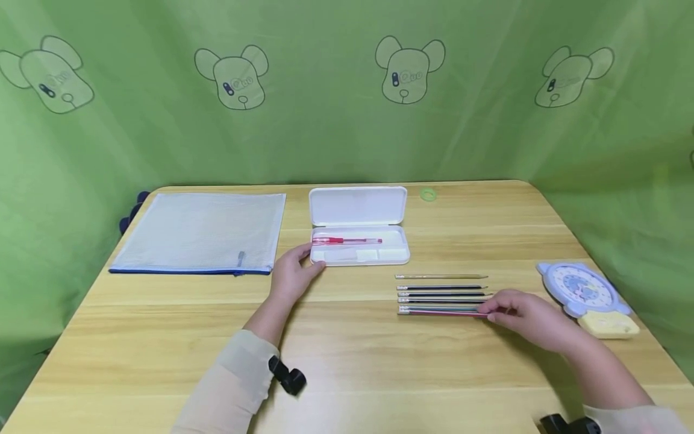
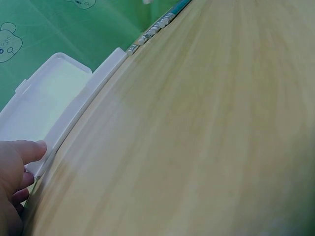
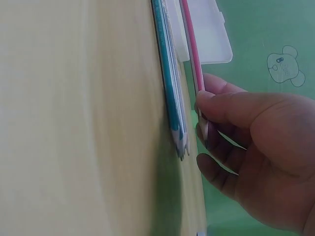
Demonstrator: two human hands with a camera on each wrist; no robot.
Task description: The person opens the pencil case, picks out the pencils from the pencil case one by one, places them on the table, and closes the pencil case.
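Observation:
My left hand holds the left end of an open white pencil case; in the left wrist view the thumb lies against the case wall. Inside the case lie a red pen and a white piece whose kind I cannot tell. Over the right side of the table, my right hand pinches a red pencil near its sharpened tip. That pencil is raised above a row of several pencils, a teal one nearest in the right wrist view. A tan pencil lies farthest back.
A mesh zip pouch with a blue edge lies at the back left. On the right are a blue clock-faced item and a pale yellow block. A green ring sits near the far edge, before a green curtain.

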